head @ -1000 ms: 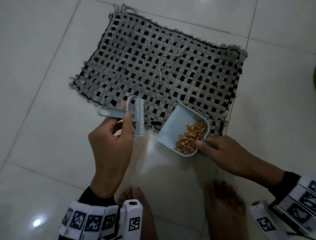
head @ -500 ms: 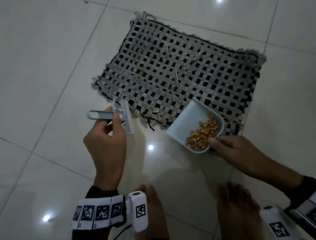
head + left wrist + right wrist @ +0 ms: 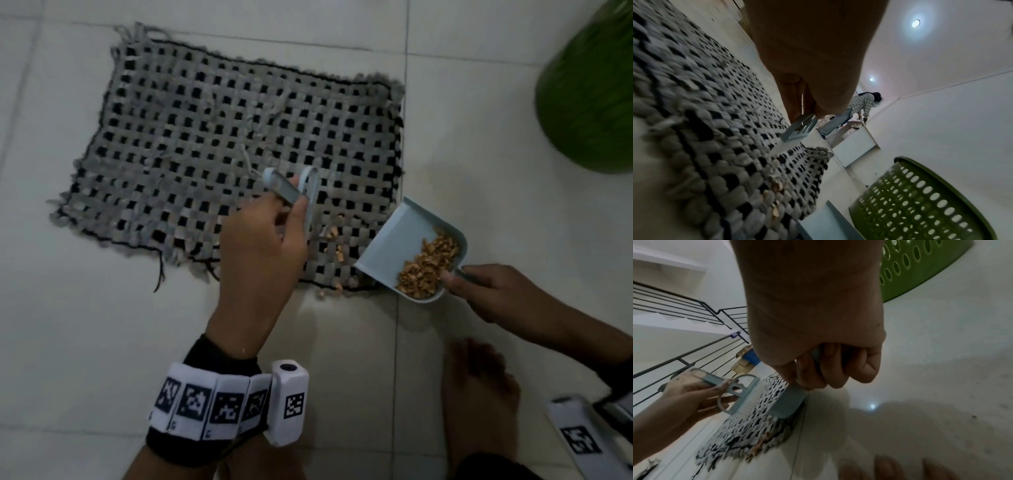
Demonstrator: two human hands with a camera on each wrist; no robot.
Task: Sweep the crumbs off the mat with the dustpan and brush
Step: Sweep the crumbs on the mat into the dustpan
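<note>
On the tiled floor, brush and dustpan meet at the mat's near right corner.

From the head view, the left hand point(image 3: 260, 253) grips the brush point(image 3: 301, 192) over the woven mat point(image 3: 205, 144); the right hand point(image 3: 493, 291) holds the dustpan point(image 3: 394, 240), heaped with crumbs point(image 3: 428, 267), at the mat's edge, loose crumbs beside it. The left wrist view shows fingers point(image 3: 797, 100) closed on the brush handle, a green basket point(image 3: 920, 203) nearby. The right wrist view shows fingers point(image 3: 838, 369) curled round the dustpan handle, bristles on the mat.
</note>
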